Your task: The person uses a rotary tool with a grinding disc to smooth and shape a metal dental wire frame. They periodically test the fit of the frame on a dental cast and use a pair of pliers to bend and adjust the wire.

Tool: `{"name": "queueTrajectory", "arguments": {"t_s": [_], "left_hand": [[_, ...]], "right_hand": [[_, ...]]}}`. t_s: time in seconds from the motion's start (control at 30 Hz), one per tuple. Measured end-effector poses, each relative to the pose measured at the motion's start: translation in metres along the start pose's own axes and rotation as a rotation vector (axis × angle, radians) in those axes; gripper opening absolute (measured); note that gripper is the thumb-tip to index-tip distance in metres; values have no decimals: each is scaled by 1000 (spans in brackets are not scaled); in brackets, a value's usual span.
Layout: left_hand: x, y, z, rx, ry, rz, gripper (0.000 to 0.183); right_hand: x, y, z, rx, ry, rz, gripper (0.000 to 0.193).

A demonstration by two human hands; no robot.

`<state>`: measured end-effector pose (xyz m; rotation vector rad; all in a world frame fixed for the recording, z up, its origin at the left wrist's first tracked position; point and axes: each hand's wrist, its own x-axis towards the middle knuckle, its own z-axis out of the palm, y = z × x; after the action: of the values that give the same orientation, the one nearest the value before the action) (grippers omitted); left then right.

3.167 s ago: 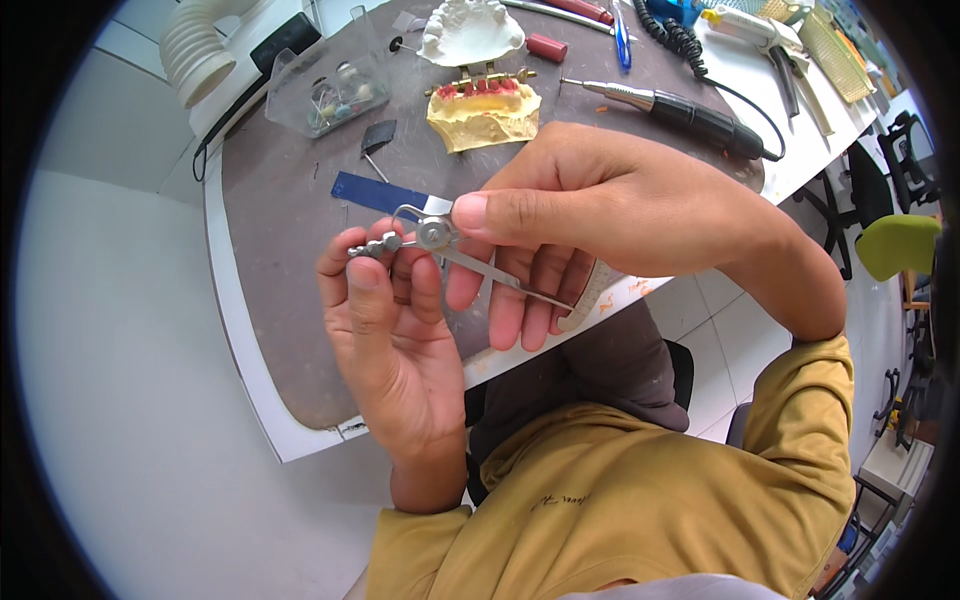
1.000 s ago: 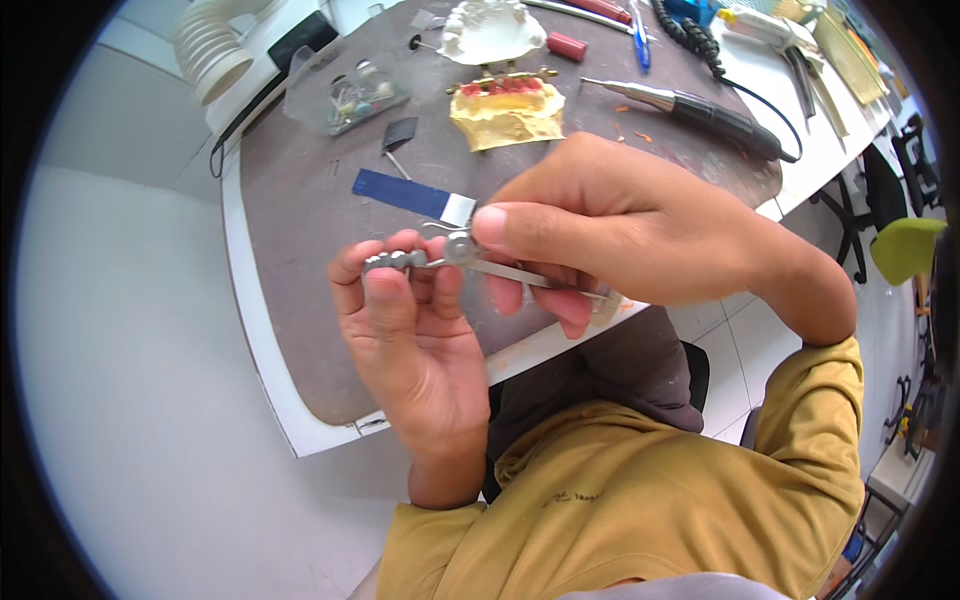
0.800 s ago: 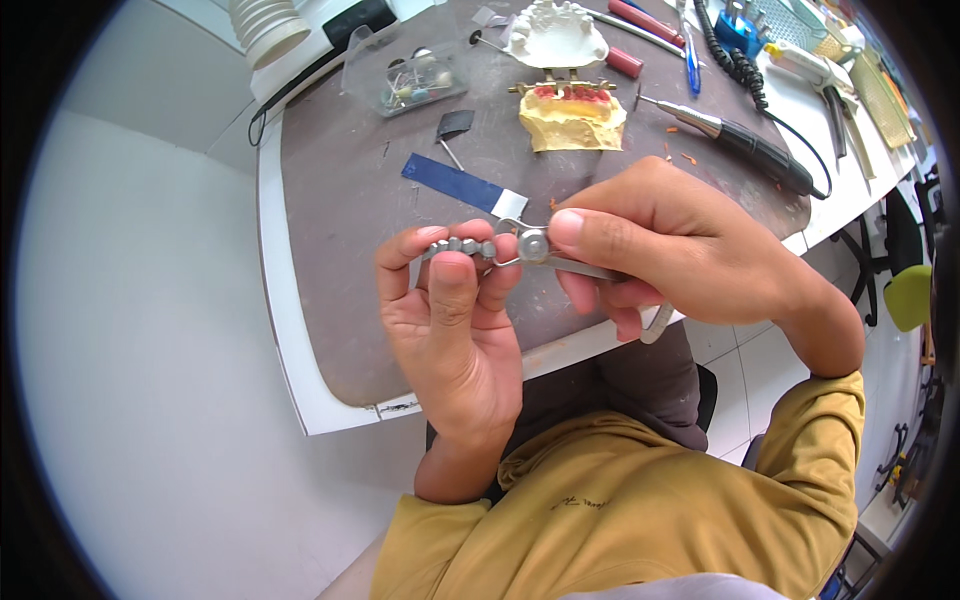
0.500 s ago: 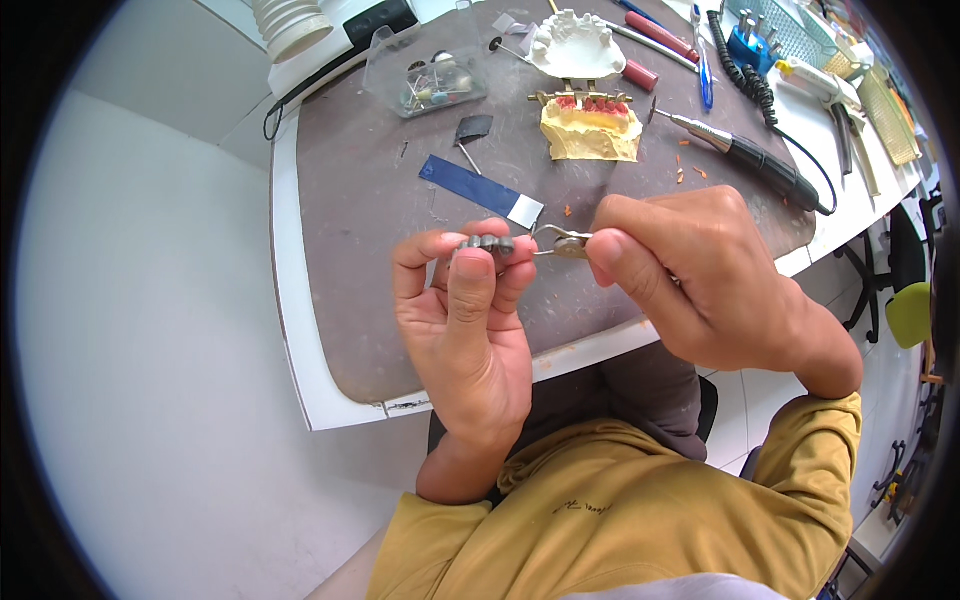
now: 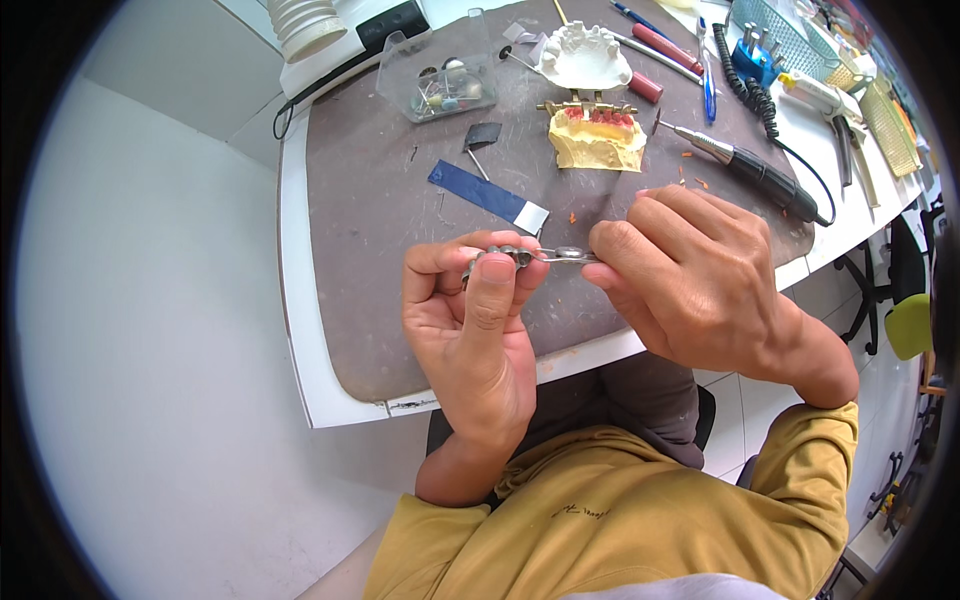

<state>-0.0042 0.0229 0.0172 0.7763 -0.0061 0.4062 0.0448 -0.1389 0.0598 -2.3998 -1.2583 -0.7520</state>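
Observation:
My left hand [image 5: 480, 335] pinches a grey metal dental bridge [image 5: 520, 257] between thumb and fingers. The bridge is a curved row of joined tooth shapes, partly covered by the fingertips. My right hand [image 5: 695, 270] grips a small metal caliper [image 5: 570, 254] with a round pivot; its handles are mostly hidden in the hand. The caliper's thin jaws reach to the right end of the bridge, by the left fingertips. Whether they touch the metal is too small to tell. Both hands are above the near part of the brown mat [image 5: 390, 300].
Beyond the hands lie a blue-and-white strip [image 5: 485, 195], a yellow dental model [image 5: 597, 150] with red on its teeth, and a white model [image 5: 585, 55]. A clear box [image 5: 435, 90] of small burs stands left. A black-handled rotary handpiece [image 5: 770, 180] with its cord lies right.
The bridge has tipped in my left hand, showing more of its hollow undersides. My right hand has turned the caliper, so its jaws now look narrow rather than bowed. The view has shifted slightly.

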Motion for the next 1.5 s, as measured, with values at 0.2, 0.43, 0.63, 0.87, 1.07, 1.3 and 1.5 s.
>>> {"name": "queueTrajectory", "arguments": {"t_s": [0.2, 0.43, 0.63, 0.87, 1.07, 1.3, 1.5], "left_hand": [[0, 0, 1, -10, 5, 7, 19], [-1, 0, 1, 9, 3, 24, 19], [0, -4, -2, 79, -51, 81, 15], [-1, -3, -4, -21, -71, 39, 19], [0, 2, -6, -134, -112, -78, 26], [-2, 2, -6, -59, -97, -69, 35], [-1, 2, -4, -43, -108, -63, 37]], "right_hand": [[-2, -1, 0, -33, -18, -8, 19], [0, -1, 1, -10, -36, 1, 19], [-1, -3, 0, -39, -58, 18, 21], [4, -2, -3, 173, -10, 72, 28], [5, 0, -5, 159, 64, 44, 41], [-1, 3, 0, 54, 145, -41, 53], [-3, 4, 1, 68, 164, -53, 51]]}}
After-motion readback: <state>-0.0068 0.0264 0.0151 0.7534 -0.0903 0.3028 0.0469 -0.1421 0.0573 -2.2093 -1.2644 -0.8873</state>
